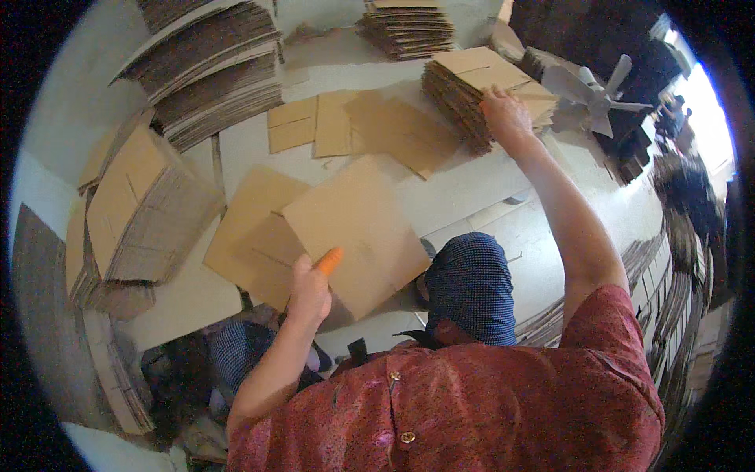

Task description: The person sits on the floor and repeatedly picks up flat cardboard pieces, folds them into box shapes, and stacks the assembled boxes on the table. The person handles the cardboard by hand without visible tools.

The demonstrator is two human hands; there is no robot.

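Apparently midway, w/ plenty left: L hand (pixel 311 289) grasps a plain cardboard sheet (pixel 362 232) near its lower-left edge, orange-covered thumb on top. A slit sheet (pixel 240 228) lies partly under it; can't tell if that's gripped too. R hand (pixel 507 116) is at a thick cardboard stack (pixel 491 71), fingers bent over its top; can't tell if it's pinching a pc. or just resting. That stack rises well above the pale work surface (pixel 448 200), so prob. many pcs. to go, if it's the supply. Loose flat pcs. (pixel 334 122) lie beyond the held sheet, left of the stack, status unclear. Left-side stack (pixel 130 204), upper-left stack (pixel 216 106) & far stack (pixel 407 31) may be done or waiting; nothing shows which, so no firm count of what's done.
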